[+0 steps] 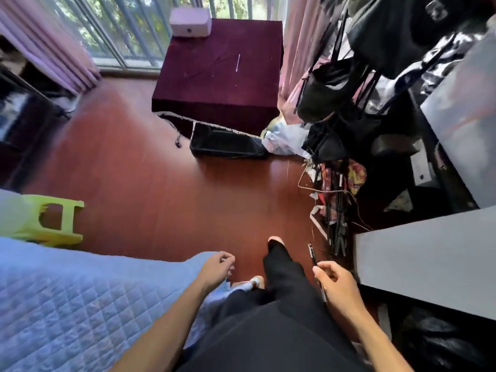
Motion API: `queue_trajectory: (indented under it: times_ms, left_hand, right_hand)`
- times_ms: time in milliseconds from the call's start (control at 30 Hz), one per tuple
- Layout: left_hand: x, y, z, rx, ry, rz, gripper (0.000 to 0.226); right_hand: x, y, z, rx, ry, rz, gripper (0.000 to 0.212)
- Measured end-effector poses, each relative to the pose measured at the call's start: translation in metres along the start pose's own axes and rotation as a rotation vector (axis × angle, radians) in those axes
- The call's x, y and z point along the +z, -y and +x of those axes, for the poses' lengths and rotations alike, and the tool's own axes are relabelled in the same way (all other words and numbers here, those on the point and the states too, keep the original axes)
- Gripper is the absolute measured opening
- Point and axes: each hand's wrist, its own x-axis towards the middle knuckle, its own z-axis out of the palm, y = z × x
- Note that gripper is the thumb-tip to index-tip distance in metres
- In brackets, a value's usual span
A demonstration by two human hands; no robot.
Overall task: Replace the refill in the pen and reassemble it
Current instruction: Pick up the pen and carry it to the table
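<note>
My right hand [336,284] grips a dark pen [312,255] whose tip end sticks up and away past my fingers. My left hand [217,267] hovers by the corner of the bed with its fingers curled loosely; I cannot tell whether anything small is pinched in them. Far ahead, a thin white refill [237,62] lies on the dark red cloth of a low table [214,84]. Both hands are well short of that table.
A blue quilted bed [80,304] fills the lower left, with a green plastic stool [53,221] beside it. Grey furniture [429,259] and hanging black bags [349,84] crowd the right. A pink box [191,22] sits on the table. Red wooden floor [150,183] lies between.
</note>
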Motion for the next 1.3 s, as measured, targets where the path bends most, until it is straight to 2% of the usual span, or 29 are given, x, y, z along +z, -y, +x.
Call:
queue_trajectory:
  times_ms: [167,400,633,700,800,933,1100,1300]
  left_hand:
    - [-0.026,-0.048,0.041,-0.010,-0.074,-0.041,0.020]
    - [-0.066,-0.054,0.067,-0.225,-0.229,-0.150,0.019]
    - [-0.087,-0.030,0.074,-0.459,-0.212,-0.258,0.019]
    - [-0.097,-0.029,0.081,-0.488,-0.200,-0.225,0.019]
    - [-0.127,-0.035,0.103,-0.462,-0.251,-0.146,0.028]
    - [-0.186,-0.055,0.145,-0.417,-0.200,-0.071,0.029]
    - [-0.260,-0.103,0.215,-0.409,-0.210,-0.237,0.016]
    - [-0.332,-0.196,0.306,-0.249,-0.181,-0.214,0.016]
  right_hand:
    - [-0.008,0.056,0.081,-0.013,0.063,0.005,0.009]
    - [-0.020,0.138,0.186,-0.048,0.169,-0.037,0.012]
    - [-0.001,0.222,0.265,-0.117,0.241,-0.123,0.013]
    - [0.013,0.244,0.286,-0.121,0.251,-0.126,0.011]
    - [0.039,0.282,0.313,-0.129,0.265,-0.120,0.011]
    - [0.073,0.332,0.340,-0.130,0.249,-0.067,0.018]
    - [0.099,0.384,0.364,-0.108,0.188,0.033,0.015]
    - [0.111,0.424,0.400,-0.056,0.128,0.090,0.011]
